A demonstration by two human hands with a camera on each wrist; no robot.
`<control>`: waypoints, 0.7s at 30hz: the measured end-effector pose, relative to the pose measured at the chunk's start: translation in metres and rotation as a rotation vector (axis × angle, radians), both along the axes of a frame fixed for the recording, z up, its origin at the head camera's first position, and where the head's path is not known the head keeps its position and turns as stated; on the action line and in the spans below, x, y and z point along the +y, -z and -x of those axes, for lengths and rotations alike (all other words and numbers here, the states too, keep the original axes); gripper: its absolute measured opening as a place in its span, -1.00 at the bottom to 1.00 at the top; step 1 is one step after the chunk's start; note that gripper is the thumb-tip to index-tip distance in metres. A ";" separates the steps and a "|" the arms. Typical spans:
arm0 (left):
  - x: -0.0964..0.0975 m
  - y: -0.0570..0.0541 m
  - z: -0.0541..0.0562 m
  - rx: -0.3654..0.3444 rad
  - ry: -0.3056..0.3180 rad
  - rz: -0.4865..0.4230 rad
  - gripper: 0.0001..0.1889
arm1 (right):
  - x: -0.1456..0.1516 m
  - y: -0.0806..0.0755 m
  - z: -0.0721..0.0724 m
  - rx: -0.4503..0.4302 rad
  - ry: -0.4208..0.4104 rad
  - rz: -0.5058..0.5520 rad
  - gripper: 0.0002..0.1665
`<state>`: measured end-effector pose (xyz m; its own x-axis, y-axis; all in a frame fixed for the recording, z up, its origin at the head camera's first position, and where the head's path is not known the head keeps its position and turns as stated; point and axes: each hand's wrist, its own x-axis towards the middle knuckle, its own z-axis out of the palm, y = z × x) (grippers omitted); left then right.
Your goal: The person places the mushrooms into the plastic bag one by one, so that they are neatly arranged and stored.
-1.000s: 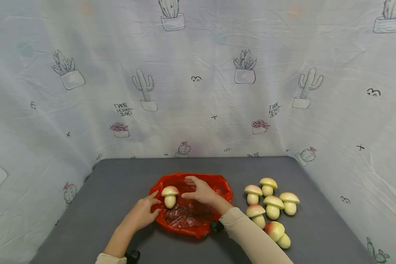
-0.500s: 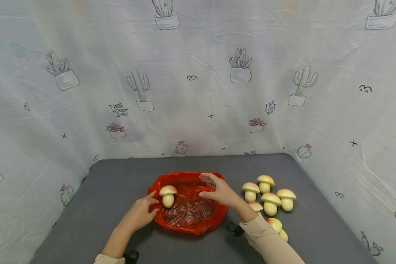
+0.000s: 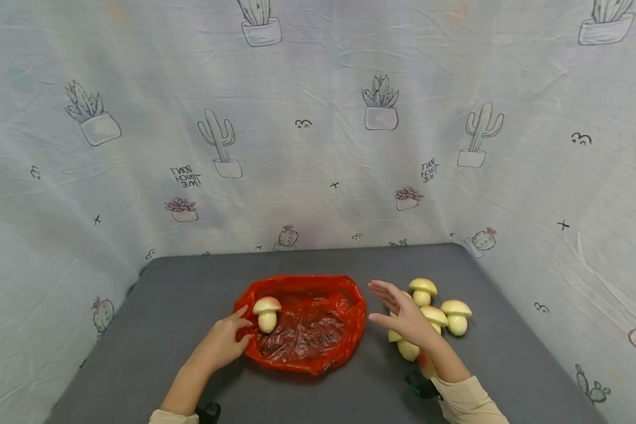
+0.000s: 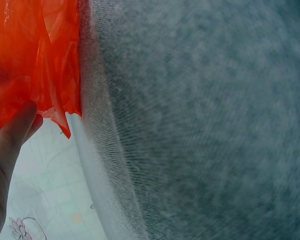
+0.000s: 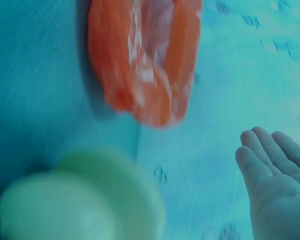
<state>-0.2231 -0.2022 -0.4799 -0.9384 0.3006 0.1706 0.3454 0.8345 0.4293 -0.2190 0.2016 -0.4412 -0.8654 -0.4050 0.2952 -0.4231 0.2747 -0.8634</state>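
Observation:
A red plastic bag [image 3: 356, 338] lies spread open like a shallow bowl on the dark table. One toy mushroom [image 3: 267, 318], cream with a reddish cap, sits inside at its left. My left hand [image 3: 224, 343] rests at the bag's left rim, relaxed fingers touching the plastic; the left wrist view has fingertips [image 4: 26, 117] against the red wall. Beyond the bag's right side, my right hand [image 3: 407, 321] is held with fingers spread and nothing in it. It partly hides a cluster of toy mushrooms [image 3: 457, 321]. A blurred mushroom [image 5: 60, 210] shows close up in the right wrist view.
The dark grey table [image 3: 191, 288] extends around the bag and the mushroom cluster. A pale curtain [image 3: 318, 76] printed with cactus drawings encloses the back and both sides.
My right hand has moved from over the bag's inside, out past its right rim, to the mushroom cluster. My left hand has stayed at the left rim. The head view has shifted slightly.

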 end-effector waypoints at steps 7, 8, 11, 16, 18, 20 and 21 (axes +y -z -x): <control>0.000 -0.002 -0.002 0.026 0.005 0.004 -0.76 | 0.044 0.006 -0.021 -0.014 0.065 -0.007 -0.23; 0.000 -0.002 -0.002 0.028 0.005 0.003 -0.76 | 0.050 0.008 -0.023 -0.014 0.072 -0.011 -0.24; 0.000 -0.001 -0.003 0.037 0.003 0.003 -0.76 | 0.066 0.015 -0.031 -0.021 0.071 -0.016 -0.26; 0.000 -0.001 -0.003 0.044 0.003 0.007 -0.76 | 0.090 0.032 -0.045 -0.007 0.037 -0.059 -0.26; 0.000 -0.001 -0.003 0.041 0.003 0.006 -0.76 | 0.097 0.038 -0.051 0.012 0.024 -0.094 -0.25; -0.001 -0.001 -0.003 0.036 0.001 0.005 -0.76 | 0.102 0.043 -0.056 0.025 0.012 -0.126 -0.25; -0.001 -0.001 -0.003 0.034 0.001 0.005 -0.76 | 0.104 0.045 -0.058 0.021 0.002 -0.130 -0.26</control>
